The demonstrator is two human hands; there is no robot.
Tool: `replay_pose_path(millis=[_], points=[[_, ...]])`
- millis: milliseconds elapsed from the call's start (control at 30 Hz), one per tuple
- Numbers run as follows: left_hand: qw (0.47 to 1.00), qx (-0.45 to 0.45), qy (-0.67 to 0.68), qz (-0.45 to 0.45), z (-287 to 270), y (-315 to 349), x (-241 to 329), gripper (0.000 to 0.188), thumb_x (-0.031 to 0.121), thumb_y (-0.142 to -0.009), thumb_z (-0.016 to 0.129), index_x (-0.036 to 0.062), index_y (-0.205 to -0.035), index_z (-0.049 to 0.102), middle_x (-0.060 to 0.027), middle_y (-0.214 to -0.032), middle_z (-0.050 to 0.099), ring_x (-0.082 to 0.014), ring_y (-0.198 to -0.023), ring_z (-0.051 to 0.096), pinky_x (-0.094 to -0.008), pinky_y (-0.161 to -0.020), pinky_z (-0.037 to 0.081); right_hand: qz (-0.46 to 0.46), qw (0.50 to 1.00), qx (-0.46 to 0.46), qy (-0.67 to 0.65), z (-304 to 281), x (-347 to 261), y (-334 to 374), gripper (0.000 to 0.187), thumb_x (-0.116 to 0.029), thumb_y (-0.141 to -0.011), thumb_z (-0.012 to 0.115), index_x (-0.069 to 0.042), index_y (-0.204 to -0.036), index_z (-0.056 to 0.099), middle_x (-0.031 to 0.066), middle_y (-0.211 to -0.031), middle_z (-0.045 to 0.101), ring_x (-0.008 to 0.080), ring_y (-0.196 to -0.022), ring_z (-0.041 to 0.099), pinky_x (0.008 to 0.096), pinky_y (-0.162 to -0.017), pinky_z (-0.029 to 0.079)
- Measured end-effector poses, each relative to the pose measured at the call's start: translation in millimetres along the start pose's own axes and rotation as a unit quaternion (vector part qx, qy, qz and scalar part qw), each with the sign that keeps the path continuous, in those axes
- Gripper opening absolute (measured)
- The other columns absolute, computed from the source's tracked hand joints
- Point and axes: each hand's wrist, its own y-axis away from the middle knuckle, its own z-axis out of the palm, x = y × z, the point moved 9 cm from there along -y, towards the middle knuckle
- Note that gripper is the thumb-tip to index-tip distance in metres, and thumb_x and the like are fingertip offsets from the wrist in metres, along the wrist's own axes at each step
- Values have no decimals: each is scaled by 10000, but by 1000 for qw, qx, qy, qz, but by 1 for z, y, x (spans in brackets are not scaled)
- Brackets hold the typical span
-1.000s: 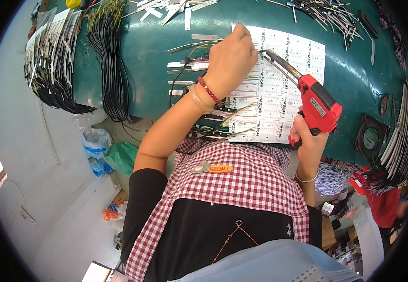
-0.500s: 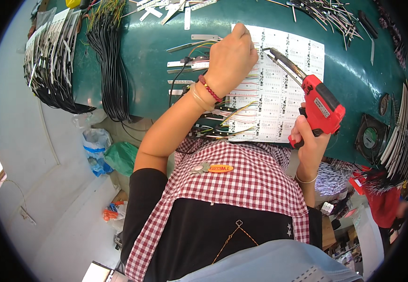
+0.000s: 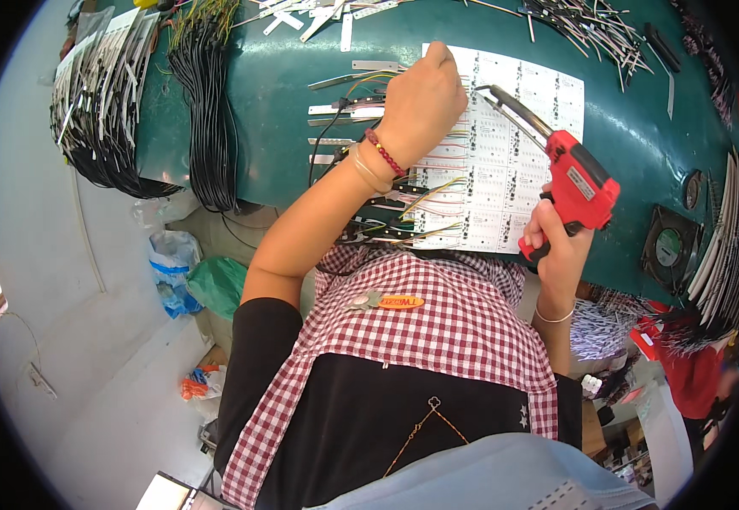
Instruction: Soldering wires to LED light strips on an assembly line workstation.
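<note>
My right hand (image 3: pixel 563 246) is wrapped round the grip of a red and black soldering gun (image 3: pixel 586 183), whose dark tip points left over a white sheet of circuit boards (image 3: pixel 548 119). Close to that tip, my left hand (image 3: pixel 425 98) is closed in a pinch at the sheet's upper left edge. Its fingertips are turned away, so whatever they hold is hidden. Thin coloured wires (image 3: pixel 439 194) lie onto the sheet's left side below this hand. They lead from narrow strips (image 3: pixel 323 110) and black cables lying left of the sheet.
Bundled black cables (image 3: pixel 204 127) and a stack of wired strips (image 3: pixel 102 102) hang over the green table's left edge. Loose white strips (image 3: pixel 346 30) and cut pieces (image 3: pixel 591 30) lie along the far side. A black fan (image 3: pixel 671 246) and pale cables (image 3: pixel 722 246) are at right.
The view has shifted slightly. The soldering gun's body and my right hand sit a little further left, with the tip still near my left hand. My left hand stays closed in the same place.
</note>
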Motion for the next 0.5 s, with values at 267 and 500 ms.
replay_pose_path(millis=[267,500], points=[[1000,-2,1,-6,0,0,-3,93,81,-725,610,13,-678,567,-60,-872,542,-283,-644,580,-362,-568,480,1,1000,-10,27,6,3,-2,128,-30,-820,590,17,-916,521,21,-599,509,67,-451,449,211,-424,369],[1000,-6,13,0,0,-2,0,106,82,-724,612,10,-664,563,-60,-873,545,-282,-638,577,-361,-569,479,-5,1000,6,-16,10,-6,2,189,-40,-837,555,27,-1005,500,25,-582,482,77,-443,418,224,-432,362]])
